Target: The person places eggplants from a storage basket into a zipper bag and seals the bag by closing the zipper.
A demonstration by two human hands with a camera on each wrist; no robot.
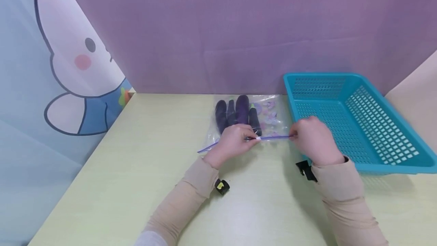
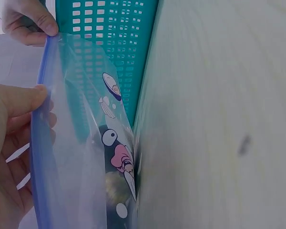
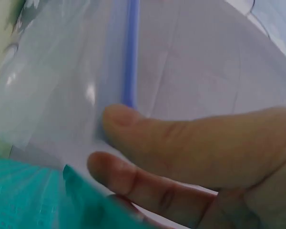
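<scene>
A clear zip bag printed with cartoon figures lies on the table with several dark purple eggplants inside. Its blue-purple zip strip is raised off the tabletop along the near side. My left hand pinches this strip near its middle between thumb and fingers. At the strip's right end, my right hand pinches the bag's corner, the thumb lying on the plastic in the right wrist view. Part of the eggplants is hidden behind my left hand.
A teal plastic basket with perforated walls stands right of the bag, close beside my right hand. Behind the table hangs a purple cloth. A blue curtain with a cartoon rabbit hangs on the left.
</scene>
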